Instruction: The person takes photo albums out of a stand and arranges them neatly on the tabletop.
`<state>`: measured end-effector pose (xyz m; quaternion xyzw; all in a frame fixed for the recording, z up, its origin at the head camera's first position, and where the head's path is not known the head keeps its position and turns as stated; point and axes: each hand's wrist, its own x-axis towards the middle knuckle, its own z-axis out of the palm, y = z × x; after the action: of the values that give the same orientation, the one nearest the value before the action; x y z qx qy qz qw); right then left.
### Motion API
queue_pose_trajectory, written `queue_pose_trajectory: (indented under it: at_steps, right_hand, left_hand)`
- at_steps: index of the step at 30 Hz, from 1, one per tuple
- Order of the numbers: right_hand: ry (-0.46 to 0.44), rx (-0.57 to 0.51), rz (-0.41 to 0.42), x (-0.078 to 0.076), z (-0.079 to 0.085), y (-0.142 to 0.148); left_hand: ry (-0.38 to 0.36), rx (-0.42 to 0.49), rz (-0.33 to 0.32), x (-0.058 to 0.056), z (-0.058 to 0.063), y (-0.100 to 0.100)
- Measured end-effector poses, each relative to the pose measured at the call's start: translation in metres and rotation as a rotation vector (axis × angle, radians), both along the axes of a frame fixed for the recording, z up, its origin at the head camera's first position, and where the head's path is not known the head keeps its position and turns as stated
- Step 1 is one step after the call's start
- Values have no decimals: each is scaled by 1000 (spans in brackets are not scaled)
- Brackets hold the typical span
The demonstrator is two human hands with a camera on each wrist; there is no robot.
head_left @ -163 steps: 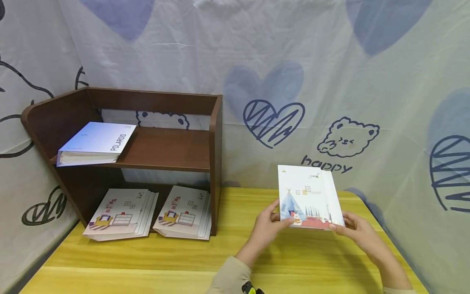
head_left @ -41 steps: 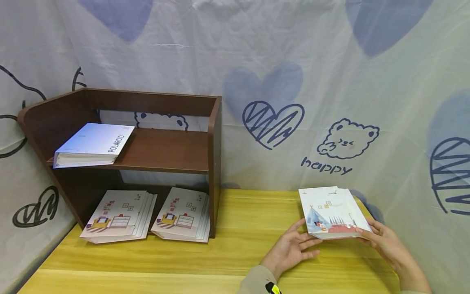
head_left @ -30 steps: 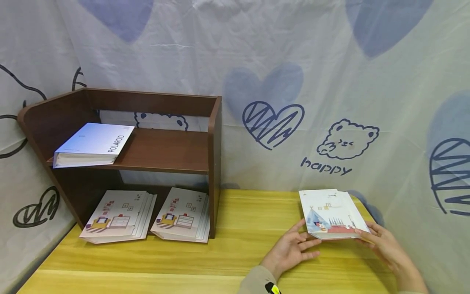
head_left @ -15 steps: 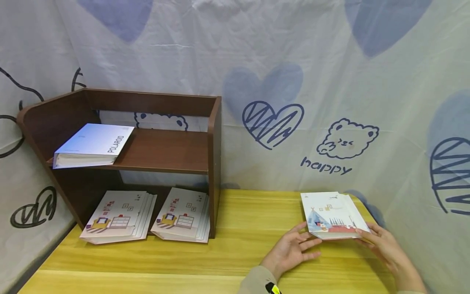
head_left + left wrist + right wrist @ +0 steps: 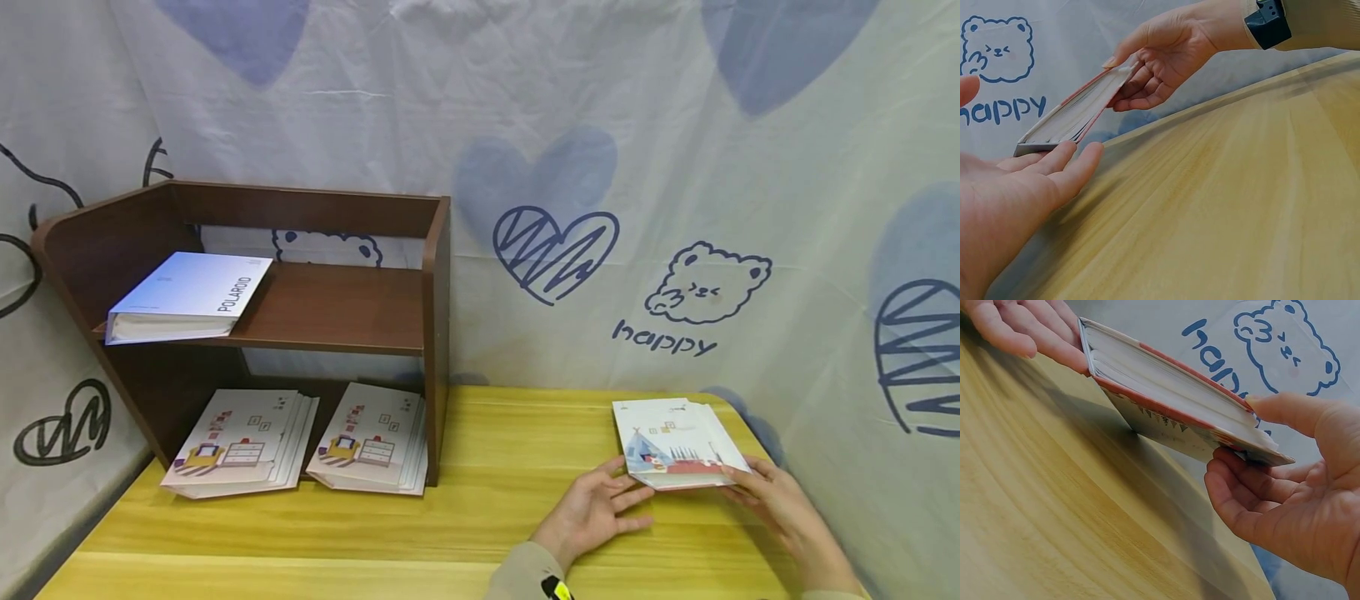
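Observation:
A white photo album point(image 5: 678, 437) with a tent drawing on its cover is above the right part of the table. My right hand point(image 5: 783, 504) pinches its near right corner, thumb on top and fingers curled underneath. My left hand point(image 5: 588, 512) has its fingers spread and nearly straight, palm turned up, their tips against the spine side. In the left wrist view the album's point(image 5: 1075, 112) page edges face me and the left fingers point(image 5: 1057, 162) lie under the spine. The right wrist view shows the album point(image 5: 1166, 387) tilted, its near edge raised off the wood.
A brown two-tier shelf point(image 5: 437, 333) stands at the left on the yellow wooden table point(image 5: 480, 508). A blue-white POLAROID album point(image 5: 191, 287) lies on its upper tier. Two groups of white albums point(image 5: 240, 433) lie below. A printed curtain point(image 5: 540, 100) hangs behind.
Since the earliest frame the album has moved right and down toward the table, and my left hand has loosened its grip. Over the last second the album's far edge sinks slightly.

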<state>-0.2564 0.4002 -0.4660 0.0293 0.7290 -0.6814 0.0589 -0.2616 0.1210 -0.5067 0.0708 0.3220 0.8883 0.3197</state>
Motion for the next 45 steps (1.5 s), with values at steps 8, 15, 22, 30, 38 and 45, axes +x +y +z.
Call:
queue_pose_trajectory:
  at_steps: [8, 15, 22, 30, 38, 45]
  right_hand:
    - [-22, -22, -4, 0, -1, 0]
    - [-49, -37, -13, 0, -2, -1]
    - [-56, -65, -47, -2, -5, -1]
    - [-109, -102, -61, -3, -5, 3]
    - [-148, -133, -109, -3, -5, 8]
    - [-192, -184, -151, -5, -4, 11]
  left_hand:
    - [19, -2, -26, 1, 1, 1]
    - [-41, 28, -6, 2, 2, 5]
    - [-93, 68, 41, 3, 2, 12]
    - [-75, 50, 9, 3, 3, 12]
    - [-40, 55, -25, 5, 4, 12]
    - [-20, 75, -17, 7, 3, 12]
